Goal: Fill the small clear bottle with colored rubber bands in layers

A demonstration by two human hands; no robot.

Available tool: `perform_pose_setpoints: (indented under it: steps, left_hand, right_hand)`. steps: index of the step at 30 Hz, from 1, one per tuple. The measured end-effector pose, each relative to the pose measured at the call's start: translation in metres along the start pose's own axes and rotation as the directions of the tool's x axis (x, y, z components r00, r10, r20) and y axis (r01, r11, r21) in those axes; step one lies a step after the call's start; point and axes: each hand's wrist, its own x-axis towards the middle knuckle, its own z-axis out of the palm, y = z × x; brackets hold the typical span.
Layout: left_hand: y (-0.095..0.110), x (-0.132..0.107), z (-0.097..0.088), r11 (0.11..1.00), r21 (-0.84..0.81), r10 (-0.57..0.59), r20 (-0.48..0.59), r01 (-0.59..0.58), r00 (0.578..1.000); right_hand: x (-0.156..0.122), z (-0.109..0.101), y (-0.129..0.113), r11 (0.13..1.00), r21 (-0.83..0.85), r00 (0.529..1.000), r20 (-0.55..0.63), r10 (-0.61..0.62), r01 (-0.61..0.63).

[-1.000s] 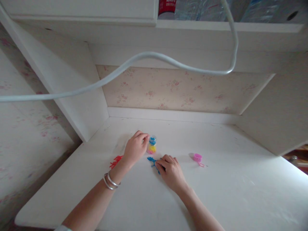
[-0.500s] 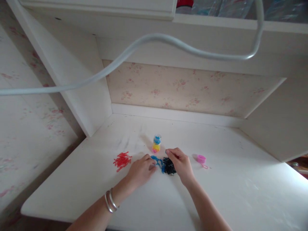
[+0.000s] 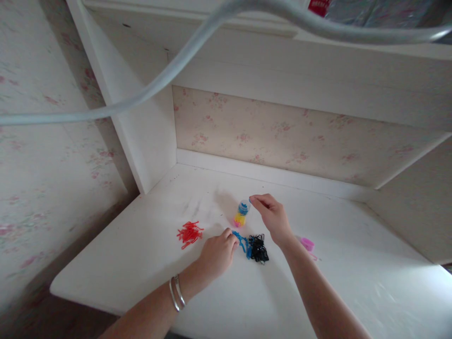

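My left hand (image 3: 219, 253) is closed at the fingertips on the end of a small heap of blue rubber bands (image 3: 243, 242) on the desk. Right beside them lies a pile of black rubber bands (image 3: 259, 248). My right hand (image 3: 271, 215) is raised in a pinch, a bit of blue rubber band showing at its fingertips. Those fingertips are by the mouth of a small clear jar (image 3: 242, 213), layered with pink, yellow and blue bands. Farther left is a pile of red rubber bands (image 3: 189, 234), with no hand on it.
A pink lid (image 3: 307, 244) with a loop lies on the white desk (image 3: 141, 263), right of my right forearm. Above hangs a pale cable (image 3: 169, 70) across the view, in front of a shelf (image 3: 247, 61). A side panel (image 3: 120, 103) stands at the left.
My right hand has moved up from the black pile to the jar's mouth. My left hand remains by the blue bands. The whole view has shifted and tilted slightly.
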Motion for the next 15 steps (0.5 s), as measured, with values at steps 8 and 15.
perform_pose_setpoints:
  steps: [8, 15]
  left_hand:
    - [-0.002, -0.002, -0.004, 1.000, 0.000, -0.003, -0.027, 0.003, 1.000]
    - [-0.006, -0.002, -0.005, 1.000, 0.015, 0.004, -0.077, -0.003, 0.997]
  right_hand:
    - [0.022, 0.003, 0.004, 0.968, -0.245, 0.990, 0.141, -0.025, 0.059]
    - [0.019, -0.004, -0.004, 0.982, -0.187, 0.997, 0.066, -0.029, 0.041]
